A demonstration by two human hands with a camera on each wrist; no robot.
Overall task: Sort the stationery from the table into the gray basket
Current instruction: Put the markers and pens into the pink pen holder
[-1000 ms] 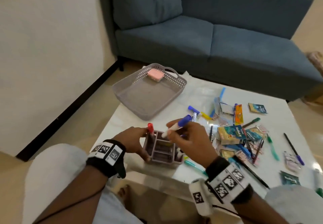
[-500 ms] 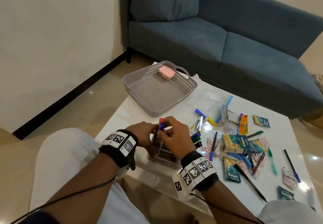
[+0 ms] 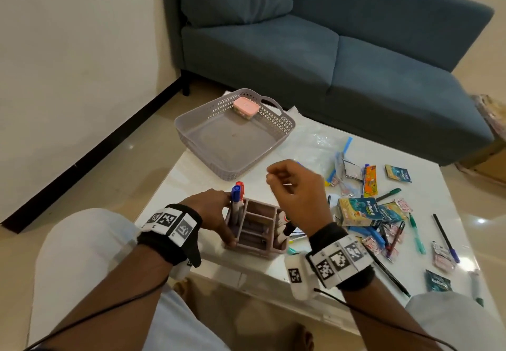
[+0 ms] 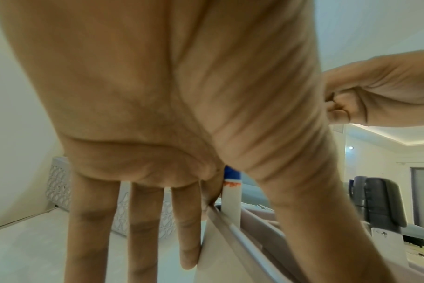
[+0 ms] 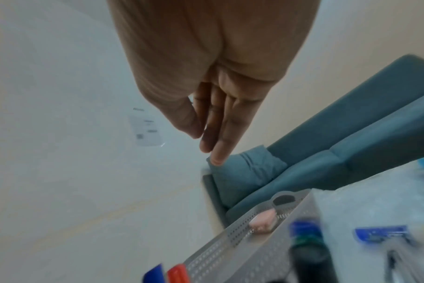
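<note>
A left hand (image 3: pixel 210 211) is gripping the compartmented organizer (image 3: pixel 257 230) holding capped markers (image 3: pixel 237 194); the right hand (image 3: pixel 295 194) is hovering, apparently empty, fingers loosely extended.

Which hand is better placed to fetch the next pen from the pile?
Right. The right hand is free, raised beside the pen pile; the left hand holds the small organizer steady.
</note>
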